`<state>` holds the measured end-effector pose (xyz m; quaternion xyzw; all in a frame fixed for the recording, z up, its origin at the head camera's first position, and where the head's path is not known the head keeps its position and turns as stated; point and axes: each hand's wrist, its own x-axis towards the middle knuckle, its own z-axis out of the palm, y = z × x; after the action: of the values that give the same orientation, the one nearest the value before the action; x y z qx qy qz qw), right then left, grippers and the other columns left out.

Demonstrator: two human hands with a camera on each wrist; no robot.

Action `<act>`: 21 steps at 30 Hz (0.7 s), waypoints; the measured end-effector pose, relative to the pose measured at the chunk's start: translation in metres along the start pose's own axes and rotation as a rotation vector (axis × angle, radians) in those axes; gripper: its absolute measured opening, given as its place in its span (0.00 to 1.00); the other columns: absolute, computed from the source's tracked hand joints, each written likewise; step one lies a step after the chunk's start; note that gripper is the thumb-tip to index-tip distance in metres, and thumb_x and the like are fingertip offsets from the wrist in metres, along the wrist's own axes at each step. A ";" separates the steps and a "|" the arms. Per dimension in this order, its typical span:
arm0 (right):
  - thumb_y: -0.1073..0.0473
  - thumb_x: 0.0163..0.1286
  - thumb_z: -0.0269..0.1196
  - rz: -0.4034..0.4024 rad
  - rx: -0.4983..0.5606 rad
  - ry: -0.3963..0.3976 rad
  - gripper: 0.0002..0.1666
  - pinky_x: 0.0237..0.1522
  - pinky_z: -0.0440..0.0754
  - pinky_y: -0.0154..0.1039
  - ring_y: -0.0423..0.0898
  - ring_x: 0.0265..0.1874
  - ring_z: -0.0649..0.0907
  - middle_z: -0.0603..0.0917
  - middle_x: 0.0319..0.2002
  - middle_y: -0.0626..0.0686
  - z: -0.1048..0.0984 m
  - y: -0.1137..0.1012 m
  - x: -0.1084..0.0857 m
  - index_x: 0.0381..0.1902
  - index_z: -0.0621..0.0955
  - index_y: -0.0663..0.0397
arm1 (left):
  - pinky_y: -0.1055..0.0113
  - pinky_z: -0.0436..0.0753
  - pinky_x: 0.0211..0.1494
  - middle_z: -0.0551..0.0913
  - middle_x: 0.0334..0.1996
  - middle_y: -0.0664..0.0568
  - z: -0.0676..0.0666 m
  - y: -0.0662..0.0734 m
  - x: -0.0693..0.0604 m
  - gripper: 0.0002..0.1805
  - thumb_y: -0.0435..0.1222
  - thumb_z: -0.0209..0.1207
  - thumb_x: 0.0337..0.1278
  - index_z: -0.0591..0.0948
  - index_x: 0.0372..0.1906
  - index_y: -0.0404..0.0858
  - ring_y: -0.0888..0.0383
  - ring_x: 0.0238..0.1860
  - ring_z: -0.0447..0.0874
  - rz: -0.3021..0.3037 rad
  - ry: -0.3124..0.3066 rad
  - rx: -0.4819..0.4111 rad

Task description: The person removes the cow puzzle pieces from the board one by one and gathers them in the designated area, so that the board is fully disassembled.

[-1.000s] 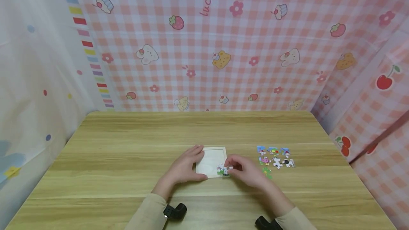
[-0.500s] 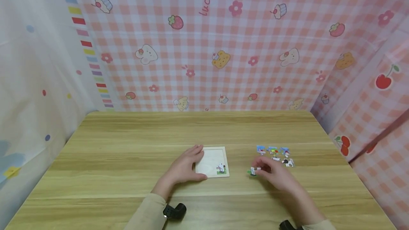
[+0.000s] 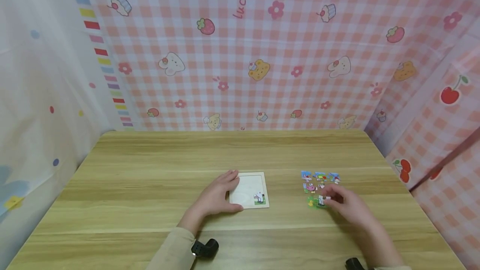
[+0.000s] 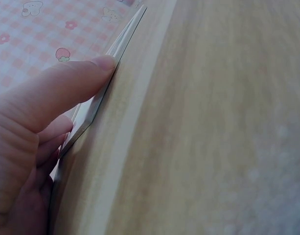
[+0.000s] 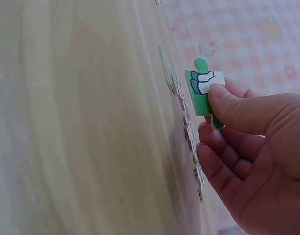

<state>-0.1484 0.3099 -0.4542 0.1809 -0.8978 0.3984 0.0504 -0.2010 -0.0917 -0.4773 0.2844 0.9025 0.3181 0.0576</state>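
The left hand (image 3: 218,193) holds the wooden puzzle tray (image 3: 267,191) at its left side, thumb at the near edge and fingertips at the far corner. In the left wrist view the thumb (image 4: 76,81) presses on the tray's rim (image 4: 91,112). One puzzle piece (image 3: 259,198) lies in the tray's near right corner. To the right, the right hand (image 3: 346,203) pinches a green and white puzzle piece (image 5: 201,88) between thumb and fingers, raised off the table in the right wrist view. It hovers beside the loose puzzle pieces (image 3: 309,188), some of which the hand hides.
A row of blue-topped pieces (image 3: 320,176) lies behind the right hand. A green piece (image 3: 311,202) lies just left of the held one. The wooden table (image 3: 168,153) ends at a pink checked cloth (image 3: 225,45).
My right hand has moved right from the tray to the loose pieces, carrying the green and white puzzle piece away from the tray's corner. The left hand has stayed on the tray.
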 end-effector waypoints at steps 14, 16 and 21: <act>0.73 0.63 0.70 0.014 -0.066 -0.004 0.11 0.32 0.77 0.31 0.32 0.32 0.75 0.83 0.33 0.44 -0.011 0.016 -0.010 0.38 0.83 0.54 | 0.46 0.56 0.81 0.61 0.80 0.42 0.000 0.001 -0.001 0.50 0.48 0.78 0.49 0.71 0.73 0.27 0.42 0.81 0.52 -0.010 -0.002 -0.012; 0.73 0.63 0.70 0.035 -0.075 -0.009 0.11 0.33 0.78 0.32 0.32 0.32 0.75 0.83 0.34 0.45 -0.011 0.014 -0.010 0.39 0.84 0.54 | 0.46 0.56 0.81 0.61 0.80 0.42 0.000 0.001 -0.001 0.50 0.48 0.78 0.49 0.71 0.73 0.27 0.42 0.81 0.52 -0.011 -0.002 -0.011; 0.72 0.63 0.71 0.058 -0.096 -0.019 0.11 0.33 0.76 0.32 0.33 0.32 0.75 0.83 0.33 0.48 -0.010 0.015 -0.007 0.38 0.83 0.53 | 0.46 0.56 0.81 0.61 0.80 0.42 0.000 0.001 -0.001 0.50 0.48 0.78 0.49 0.71 0.73 0.28 0.43 0.81 0.52 -0.012 -0.001 -0.009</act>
<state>-0.1479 0.3286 -0.4593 0.1560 -0.9211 0.3546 0.0391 -0.2002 -0.0916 -0.4770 0.2789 0.9028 0.3217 0.0610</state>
